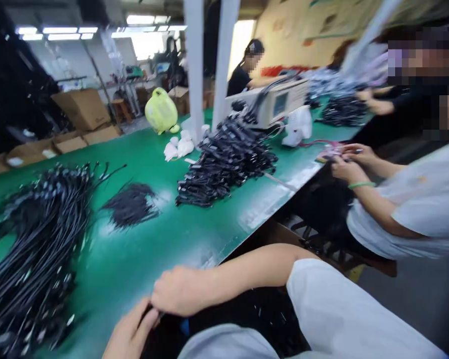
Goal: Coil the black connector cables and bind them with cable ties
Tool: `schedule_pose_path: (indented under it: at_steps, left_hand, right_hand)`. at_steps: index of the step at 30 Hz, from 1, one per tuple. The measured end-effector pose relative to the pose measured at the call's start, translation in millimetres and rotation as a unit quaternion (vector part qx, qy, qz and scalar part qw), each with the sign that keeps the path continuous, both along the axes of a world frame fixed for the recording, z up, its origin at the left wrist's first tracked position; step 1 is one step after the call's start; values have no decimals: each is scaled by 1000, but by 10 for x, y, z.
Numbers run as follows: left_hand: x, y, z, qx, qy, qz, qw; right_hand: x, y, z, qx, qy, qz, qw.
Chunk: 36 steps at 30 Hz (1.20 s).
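Observation:
My right hand point(179, 289) is closed in a loose fist at the near edge of the green table point(194, 234), its fingers pinched on thin black cables point(154, 314). My left hand point(129, 331) lies just below it, fingers together and touching the same black cables by my lap. A big heap of black cables point(33, 249) spreads over the table to the left of both hands. A small fan of thin black ties point(130, 204) lies farther out.
A second pile of black cables point(224, 159) sits mid-table, with a yellow fan point(160, 110), white gloves point(179, 147) and a white tester box point(277, 102) behind. A co-worker's hands point(346, 162) work at the table's right edge. Other people sit farther along. Cardboard boxes point(82, 107) stand at the back left.

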<state>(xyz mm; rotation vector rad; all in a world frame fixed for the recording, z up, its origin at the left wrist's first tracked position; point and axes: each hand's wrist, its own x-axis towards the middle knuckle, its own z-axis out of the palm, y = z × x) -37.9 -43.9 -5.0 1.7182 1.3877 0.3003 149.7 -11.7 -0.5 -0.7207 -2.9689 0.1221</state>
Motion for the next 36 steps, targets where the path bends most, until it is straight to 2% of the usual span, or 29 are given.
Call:
schedule_pose_path:
  at_steps: [4,7,9,11,13,16,19,21,23,26,27,28,30,32,33,34,35,36]
  left_hand:
    - [79,-67,55,-88,-108,58,989]
    - [68,-30,23,-117,-203,129,964]
    - [22,-15,-6,-118,-256,202,938]
    - [-14,-2,-26,-117,-307,262,908]
    - [-23,22,-33,-127,-353,284,882]
    - [-8,69,-39,-155,-407,298,850]
    - [-10,97,-51,-166,-456,323,812]
    - [-25,91,-54,-163,-485,333,792]
    - [-41,73,-46,-155,-503,334,782]
    - [-43,44,-13,-145,-515,333,777]
    - [-34,37,2,-146,-518,331,775]
    - [-20,31,17,-150,-523,326,773]
    - [24,21,41,-158,-540,308,767]
    - [80,12,55,-158,-557,288,763]
    - [109,7,57,-154,-561,281,763]
    - [135,1,54,-148,-560,278,766]
    - [157,-5,47,-137,-553,277,773]
    - [173,-12,36,-121,-541,278,785]
  right_hand:
    - [63,91,128,-77,-22,3,997]
    - [187,350,270,-149,25,21,988]
    - [273,653,355,-172,78,-57,980]
    - [326,1048,387,-142,82,-208,964]
    - [325,1475,353,-94,34,-337,936]
    - [242,1999,243,-83,-24,-412,907]
    - [160,2223,177,-99,-70,-429,895]
    - [151,2193,186,-97,-87,-427,895]
    - [182,2044,230,-52,-77,-424,901]
    - [248,1631,311,54,11,-425,903]
    - [258,1449,325,59,54,-419,905]
    - [256,1253,324,29,98,-402,910]
    - [209,853,277,-124,190,-337,914]
    - [117,505,181,-303,268,-255,879]
    - [64,368,127,-365,291,-224,856]
    - [14,260,79,-396,304,-204,842]
    - [-29,179,38,-397,308,-192,843]
    - [-62,122,9,-375,305,-183,856]
